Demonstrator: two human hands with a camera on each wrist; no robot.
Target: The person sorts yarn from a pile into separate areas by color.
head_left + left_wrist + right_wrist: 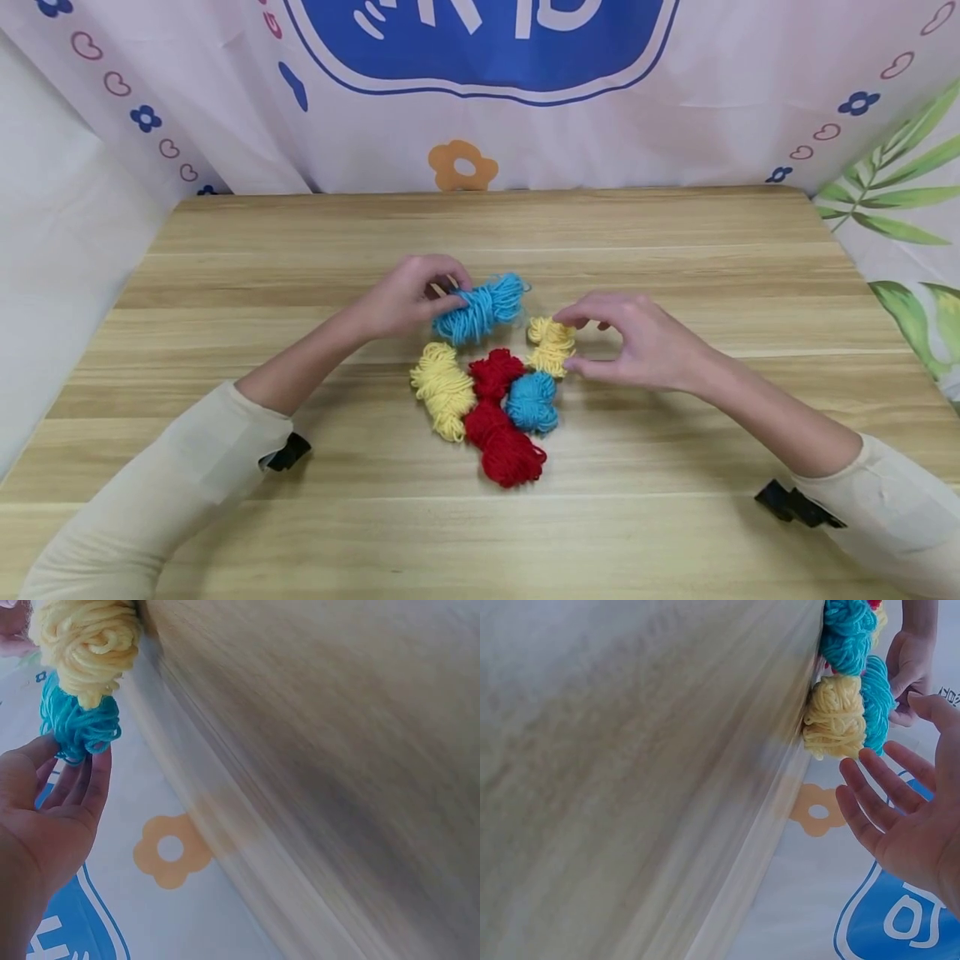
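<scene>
My left hand (420, 292) pinches the left end of a large blue yarn skein (486, 307) between thumb and fingers. In the left wrist view, the same blue skein (79, 724) shows behind a yellow skein (88, 646). My right hand (637, 340) is around the right side of a small yellow skein (551, 346), thumb and fingers spread. The right wrist view has those fingers relaxed close to the small yellow skein (834, 716). Below lie a small blue skein (533, 402), a small red skein (497, 372), a large red skein (506, 450) and a large yellow skein (442, 392).
The skeins cluster at the middle of a wooden table (300, 533). A white printed cloth (375, 142) with a blue sign hangs behind the far edge. Black wrist straps (287, 452) show at both sleeves.
</scene>
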